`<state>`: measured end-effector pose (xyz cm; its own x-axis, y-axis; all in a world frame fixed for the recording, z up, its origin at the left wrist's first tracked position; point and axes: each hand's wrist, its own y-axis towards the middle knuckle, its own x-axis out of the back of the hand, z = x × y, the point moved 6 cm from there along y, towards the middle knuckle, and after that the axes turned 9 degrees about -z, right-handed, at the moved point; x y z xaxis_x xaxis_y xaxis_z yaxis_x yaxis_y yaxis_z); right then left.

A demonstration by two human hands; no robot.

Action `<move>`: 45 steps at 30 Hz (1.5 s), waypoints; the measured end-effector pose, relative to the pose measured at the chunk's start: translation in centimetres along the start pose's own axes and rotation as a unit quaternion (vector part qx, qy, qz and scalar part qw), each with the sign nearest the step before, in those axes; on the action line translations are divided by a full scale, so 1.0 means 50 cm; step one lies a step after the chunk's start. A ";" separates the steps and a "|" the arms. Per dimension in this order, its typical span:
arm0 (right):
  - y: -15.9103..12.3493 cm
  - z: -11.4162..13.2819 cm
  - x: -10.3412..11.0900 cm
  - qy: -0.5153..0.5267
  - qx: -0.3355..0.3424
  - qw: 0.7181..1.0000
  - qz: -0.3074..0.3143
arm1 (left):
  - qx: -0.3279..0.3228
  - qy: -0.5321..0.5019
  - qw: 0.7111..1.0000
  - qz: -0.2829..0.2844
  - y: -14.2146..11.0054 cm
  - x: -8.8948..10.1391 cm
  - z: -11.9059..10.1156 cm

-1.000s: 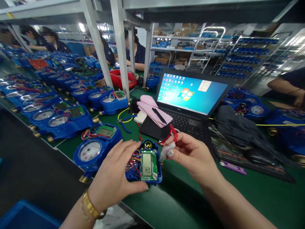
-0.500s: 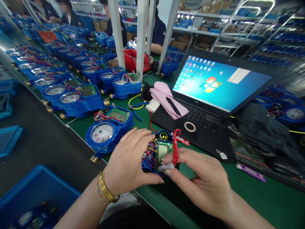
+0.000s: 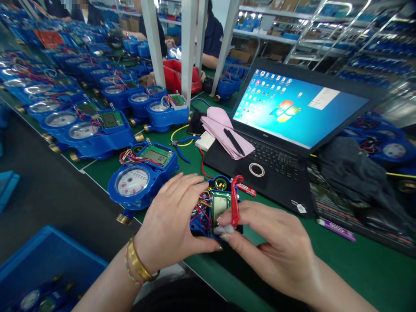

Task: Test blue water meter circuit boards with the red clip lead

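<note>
A blue water meter [image 3: 199, 228] with a green circuit board, a small display and bundled coloured wires sits on the green bench in front of me. My left hand [image 3: 173, 216] is wrapped over its left side, covering most of the dial end, thumb along the near edge. Between thumb and fingers, my right hand [image 3: 273, 242] pinches a small greyish-white piece with a red strap [image 3: 235, 203] at the display's near corner; what the piece is I cannot make out. Left of my hands lies another water meter [image 3: 131, 181], its dial and lit display facing up.
Behind the meter stands an open laptop [image 3: 292, 112], with pink cloth [image 3: 224, 134] and a black pen [image 3: 234, 142] on its left corner. Cutters [image 3: 180, 147] lie beside it. Rows of meters [image 3: 84, 130] fill the left bench. A blue bin [image 3: 52, 251] is below left. Co-workers sit beyond.
The view has shifted slightly, so the bench things sit a little further left. Both hands keep their hold, and the red strap remains upright above the meter.
</note>
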<state>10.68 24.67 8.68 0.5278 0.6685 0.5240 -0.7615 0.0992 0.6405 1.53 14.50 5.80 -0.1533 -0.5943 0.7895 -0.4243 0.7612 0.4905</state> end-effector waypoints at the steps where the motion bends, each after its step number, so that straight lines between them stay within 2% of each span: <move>1: -0.002 -0.001 -0.001 0.000 0.000 1.000 0.002 | 0.002 0.001 1.000 0.002 0.000 0.000 0.000; 20: -0.009 -0.007 -0.011 0.008 0.013 0.999 0.034 | 0.005 0.006 1.000 0.002 0.000 0.000 -0.002; 37: -0.003 -0.010 -0.017 0.034 -0.011 0.998 0.047 | -0.012 0.045 0.999 -0.015 0.000 0.002 -0.007; 45: -0.006 -0.014 -0.016 0.050 -0.019 0.997 0.052 | -0.010 0.022 1.000 -0.018 0.005 0.004 -0.008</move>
<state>10.22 24.59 7.68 0.4066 0.7462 0.5271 -0.8250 0.0519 0.5628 1.75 14.66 6.23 -0.0998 -0.6093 0.7866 -0.4105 0.7454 0.5253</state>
